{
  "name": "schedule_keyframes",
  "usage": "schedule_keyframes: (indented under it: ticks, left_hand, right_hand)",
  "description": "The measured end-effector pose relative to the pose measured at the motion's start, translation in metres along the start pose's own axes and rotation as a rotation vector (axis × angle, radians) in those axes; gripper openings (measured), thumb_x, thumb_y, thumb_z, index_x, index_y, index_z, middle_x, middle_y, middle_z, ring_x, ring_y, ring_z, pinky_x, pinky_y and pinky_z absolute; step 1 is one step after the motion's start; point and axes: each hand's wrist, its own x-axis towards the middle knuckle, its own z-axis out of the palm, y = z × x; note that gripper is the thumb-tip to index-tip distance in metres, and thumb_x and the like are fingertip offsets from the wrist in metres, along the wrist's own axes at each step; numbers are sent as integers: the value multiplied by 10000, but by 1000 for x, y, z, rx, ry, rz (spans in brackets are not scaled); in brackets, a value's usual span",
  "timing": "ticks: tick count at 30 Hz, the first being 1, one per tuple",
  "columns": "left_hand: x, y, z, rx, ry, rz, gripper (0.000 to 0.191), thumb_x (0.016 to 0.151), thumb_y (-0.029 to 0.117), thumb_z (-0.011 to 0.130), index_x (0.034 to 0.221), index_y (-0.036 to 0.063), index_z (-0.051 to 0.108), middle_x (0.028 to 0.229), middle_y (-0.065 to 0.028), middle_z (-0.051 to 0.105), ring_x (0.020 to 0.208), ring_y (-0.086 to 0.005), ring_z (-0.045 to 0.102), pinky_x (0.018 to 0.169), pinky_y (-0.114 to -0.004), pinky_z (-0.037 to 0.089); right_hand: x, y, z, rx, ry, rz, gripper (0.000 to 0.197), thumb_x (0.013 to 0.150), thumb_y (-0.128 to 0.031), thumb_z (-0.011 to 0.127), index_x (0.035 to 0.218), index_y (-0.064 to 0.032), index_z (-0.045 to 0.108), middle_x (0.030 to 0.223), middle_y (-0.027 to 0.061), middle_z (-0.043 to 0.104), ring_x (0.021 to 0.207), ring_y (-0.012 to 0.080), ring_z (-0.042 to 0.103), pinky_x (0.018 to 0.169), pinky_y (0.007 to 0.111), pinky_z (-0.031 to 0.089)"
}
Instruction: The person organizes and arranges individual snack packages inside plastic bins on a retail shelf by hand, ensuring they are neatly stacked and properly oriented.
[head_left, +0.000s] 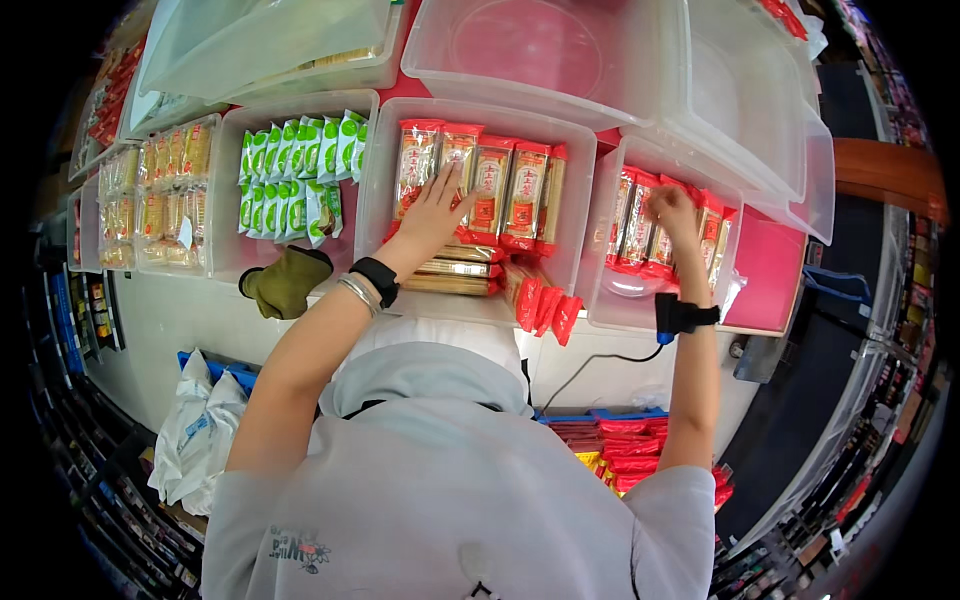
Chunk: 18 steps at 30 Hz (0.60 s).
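Observation:
My left hand (437, 215) lies with spread fingers on red-topped packets (493, 191) of what look like noodle sticks, standing side by side in a translucent plastic bin (587, 150). More packets lie flat below its wrist, and several with red ends (547, 304) lean over the bin's near edge. My right hand (673, 210) is over a smaller translucent bin (739, 217) on the right, its fingers bent at the top of similar red packets (636, 217). Whether it grips one cannot be made out.
Left of the packets stand a bin of green-and-white packets (289, 180), an olive glove (287, 283) on its near edge, and bins of yellowish packs (176, 187). Large translucent bins (540, 52) stand behind. White sacks (199, 435) and red packages (630, 450) are low in front. A cable runs from my right wrist.

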Motion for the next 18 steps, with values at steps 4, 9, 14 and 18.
schedule_keyframes:
  ticks: [4, 9, 14, 18]
  left_hand:
    - [-1, 2, -4, -70, -16, -47, 957, 630, 361, 784, 1418, 156, 281, 1472, -251, 151, 1378, -380, 163, 1079, -473, 272]
    - [-3, 4, -12, -148, -80, -100, 976, 627, 333, 793, 1431, 199, 256, 1484, -226, 134, 1387, -373, 142, 1060, -503, 295]
    - [-4, 4, -21, -145, -114, -99, 983, 631, 303, 795, 1437, 230, 237, 1489, -207, 139, 1378, -374, 174, 1064, -496, 292]
    - [-4, 5, -21, -164, -86, -105, 987, 629, 295, 796, 1439, 233, 236, 1487, -206, 152, 1374, -369, 190, 1065, -493, 292]
  right_hand:
    - [1, 47, 32, -372, -117, 292, 529, 797, -340, 645, 1042, 116, 537, 906, 220, 635, 823, 298, 630, 723, 371, 505]
    - [9, 62, 64, -688, -43, 165, 638, 764, -365, 642, 1055, 184, 497, 1003, 343, 590, 967, 424, 598, 857, 426, 475]
    - [15, 64, 53, -593, -135, 257, 493, 727, -307, 669, 956, 115, 556, 889, 261, 636, 867, 354, 633, 748, 397, 492]
    - [6, 77, 42, -435, -78, 185, 446, 664, -296, 753, 861, 45, 542, 756, 153, 612, 732, 263, 613, 661, 365, 476]
